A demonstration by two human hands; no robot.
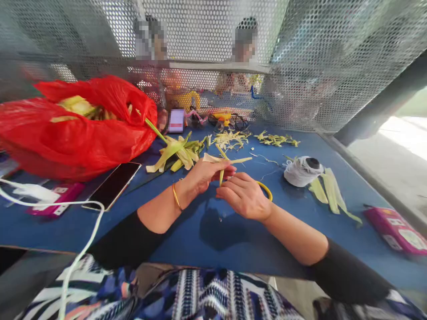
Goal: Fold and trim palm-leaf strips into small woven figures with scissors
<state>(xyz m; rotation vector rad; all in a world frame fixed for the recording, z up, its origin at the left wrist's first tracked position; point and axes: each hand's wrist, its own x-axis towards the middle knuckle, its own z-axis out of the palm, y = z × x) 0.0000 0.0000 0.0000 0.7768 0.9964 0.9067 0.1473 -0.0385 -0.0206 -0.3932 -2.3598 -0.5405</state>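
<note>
My left hand (203, 175) is closed around a bundle of pale yellow-green leaf strips (223, 159) held just above the blue table (187, 231); a gold bangle sits on that wrist. My right hand (243, 195) meets it from the right, fingers curled and pinching the lower end of the same strips. A yellow-handled tool (266, 189) peeks out from behind the right hand; I cannot tell whether the hand grips it.
A red plastic bag (76, 129) of leaves lies far left, loose leaves (176, 153) beside it. A phone (113, 184), white cable (83, 209), white thread spool (302, 171), cut strips (328, 189) and pink packets (396, 229) lie around. Perforated metal screens enclose the bench; people sit behind.
</note>
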